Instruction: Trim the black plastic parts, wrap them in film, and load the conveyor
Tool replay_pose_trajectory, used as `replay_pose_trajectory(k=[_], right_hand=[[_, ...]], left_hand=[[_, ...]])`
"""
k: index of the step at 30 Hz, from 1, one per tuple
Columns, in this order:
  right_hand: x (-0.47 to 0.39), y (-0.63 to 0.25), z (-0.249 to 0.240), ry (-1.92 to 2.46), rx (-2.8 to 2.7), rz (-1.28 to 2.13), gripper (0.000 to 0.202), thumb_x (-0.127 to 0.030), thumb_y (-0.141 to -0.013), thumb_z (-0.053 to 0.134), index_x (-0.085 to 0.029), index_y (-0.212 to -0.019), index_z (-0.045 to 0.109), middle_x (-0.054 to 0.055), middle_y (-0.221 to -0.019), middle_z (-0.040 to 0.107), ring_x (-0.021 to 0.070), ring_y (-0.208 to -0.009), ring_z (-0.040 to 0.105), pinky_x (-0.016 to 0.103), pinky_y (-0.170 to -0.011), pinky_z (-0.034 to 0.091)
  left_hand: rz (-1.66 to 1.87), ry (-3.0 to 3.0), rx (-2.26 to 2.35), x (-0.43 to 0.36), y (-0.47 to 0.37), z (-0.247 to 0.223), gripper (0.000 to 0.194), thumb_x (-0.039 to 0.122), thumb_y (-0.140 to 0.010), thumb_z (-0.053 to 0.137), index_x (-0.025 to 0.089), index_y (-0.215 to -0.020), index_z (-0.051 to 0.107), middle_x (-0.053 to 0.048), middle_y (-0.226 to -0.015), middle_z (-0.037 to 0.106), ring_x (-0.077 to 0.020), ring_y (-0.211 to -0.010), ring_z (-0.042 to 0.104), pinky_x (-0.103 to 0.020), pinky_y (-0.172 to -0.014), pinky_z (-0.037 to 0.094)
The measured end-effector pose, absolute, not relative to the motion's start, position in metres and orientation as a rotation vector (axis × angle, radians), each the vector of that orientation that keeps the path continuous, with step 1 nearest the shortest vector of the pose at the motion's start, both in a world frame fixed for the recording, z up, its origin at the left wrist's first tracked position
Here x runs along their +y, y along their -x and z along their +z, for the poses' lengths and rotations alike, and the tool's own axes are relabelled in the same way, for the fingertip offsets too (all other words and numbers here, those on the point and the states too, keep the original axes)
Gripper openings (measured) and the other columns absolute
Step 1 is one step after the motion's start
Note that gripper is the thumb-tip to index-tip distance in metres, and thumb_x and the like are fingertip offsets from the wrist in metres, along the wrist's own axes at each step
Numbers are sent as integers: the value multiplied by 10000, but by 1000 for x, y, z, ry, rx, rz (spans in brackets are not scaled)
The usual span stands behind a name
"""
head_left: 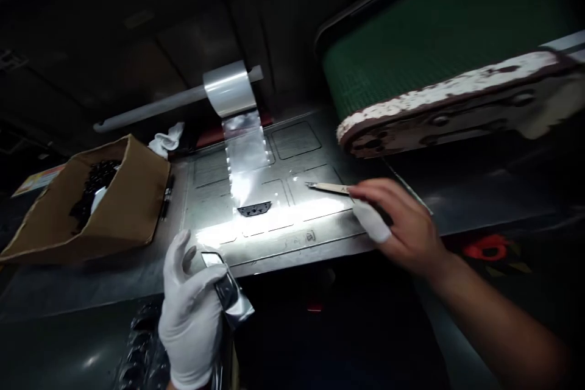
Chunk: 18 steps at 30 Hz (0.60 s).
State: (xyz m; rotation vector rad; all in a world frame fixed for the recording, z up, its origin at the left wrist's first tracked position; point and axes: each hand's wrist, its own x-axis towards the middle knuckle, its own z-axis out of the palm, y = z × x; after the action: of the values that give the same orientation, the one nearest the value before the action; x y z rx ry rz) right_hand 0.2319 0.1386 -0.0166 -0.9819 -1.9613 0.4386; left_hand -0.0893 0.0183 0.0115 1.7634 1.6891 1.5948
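Observation:
My left hand (pixel 192 317), in a white glove, is closed on a small glossy black part (pixel 225 289) beyond the plate's front edge. A piece of silvery film (pixel 239 309) sticks out from the part's lower end. My right hand (pixel 400 219) has a white cover on its thumb and grips a slim tool (pixel 331 187) with a pale handle and a dark pointed tip, which looks like a craft knife. Its tip points left over the metal plate (pixel 274 244). Between the hands, a small black plastic piece (pixel 254 209) lies at the end of a clear film strip (pixel 247 158).
The film comes off a roll (pixel 230 88) on a pale rod (pixel 150 111). At the left, a cardboard box (pixel 137 195) holds many small black parts, with a pen (pixel 167 198) beside it. A green conveyor belt (pixel 434 42) overhangs the right. Below left are clear plastic trays (pixel 141 347).

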Motion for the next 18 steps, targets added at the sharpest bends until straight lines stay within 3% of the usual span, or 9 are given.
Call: replay_pose_trajectory(k=[2,4,7,9,12,13,15,18], right_hand=[[105,-194,-13,870,-1866,930,241,-229,-1010,598,-258,-1240,666,51,-1097,705,190,-1010,674,316,-889,536],[72,-151,-13,748,-1668,1626,272,-370,-1017,621,-246,-1257,651,38,-1005,720,158,-837,691,280,-752,551],[38,-103,-23,740,-1232,2239,368,-510,-913,745,-188,-1060,645,20,-838,687,120,-640,630,235,-596,502],[27,-92,-34,863,-1147,2267,366,-508,-877,786,-191,-960,623,0,-778,671,101,-614,596,212,-589,489],[28,-96,-51,1039,-1399,2048,276,-474,-908,746,-216,-971,675,9,-811,705,127,-670,636,214,-640,532],[32,-97,-57,1050,-1564,1958,241,-448,-907,743,-227,-993,700,17,-844,725,147,-713,670,220,-668,552],[40,-92,-71,978,-1903,1782,202,-392,-899,727,-256,-1048,735,27,-922,764,188,-810,729,229,-719,583],[44,-77,-92,822,-2248,1625,240,-330,-904,652,-304,-1119,755,9,-1021,796,203,-894,770,220,-768,607]], left_hand=[[1667,-1759,1670,9,81,4,305,16,-837,754,280,-988,778,-58,-1639,411,-389,-1510,380,-692,-1223,323],[1638,-1875,1714,2,77,-6,332,0,-823,756,286,-989,783,-53,-1631,413,-402,-1493,395,-675,-1176,391],[1504,-2081,1884,-12,76,-22,395,-24,-812,745,316,-1008,787,-40,-1560,463,-371,-1415,472,-561,-1059,503],[1494,-1941,1953,-27,76,-30,439,13,-837,736,335,-1135,752,-65,-1472,515,-315,-1311,551,-471,-988,537],[1464,-1245,1792,-46,73,-36,472,229,-904,725,274,-1360,615,-96,-1212,633,-201,-949,656,-340,-805,561],[1424,-1043,1724,-50,72,-37,409,298,-906,722,229,-1302,645,-83,-1089,659,-177,-836,638,-314,-740,547],[1369,-814,1717,-54,73,-42,189,345,-892,717,174,-973,723,-42,-860,648,-151,-718,584,-285,-662,504],[1345,-611,1890,-64,92,-59,275,314,-872,724,178,-658,620,16,-663,562,-124,-643,529,-261,-624,468]])
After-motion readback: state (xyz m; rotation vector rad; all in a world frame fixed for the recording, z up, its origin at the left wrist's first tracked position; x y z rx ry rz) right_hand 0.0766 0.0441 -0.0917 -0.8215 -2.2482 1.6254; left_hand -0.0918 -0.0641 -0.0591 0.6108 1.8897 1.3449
